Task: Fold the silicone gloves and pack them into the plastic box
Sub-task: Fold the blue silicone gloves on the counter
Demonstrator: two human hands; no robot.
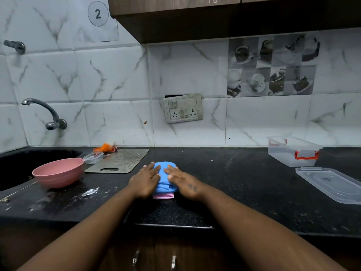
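Both hands are flat on a folded bundle of gloves sitting dead centre of the frame on the black counter. The bundle is mostly blue, with a pink edge poking out at the near end. The left hand lies on the bundle's left side, the right hand on the right side; fingers on both are stretched out and close together, pressing down on top rather than wrapped around it.

The clear plastic box with red latches sits open over at the right of the frame, near the wall, well apart from the gloves. Its lid lies flat on the counter just in front of it.

Left side of the frame: a pink bowl, a grey cutting board just beside it, and a small clear container touching the board's left edge.
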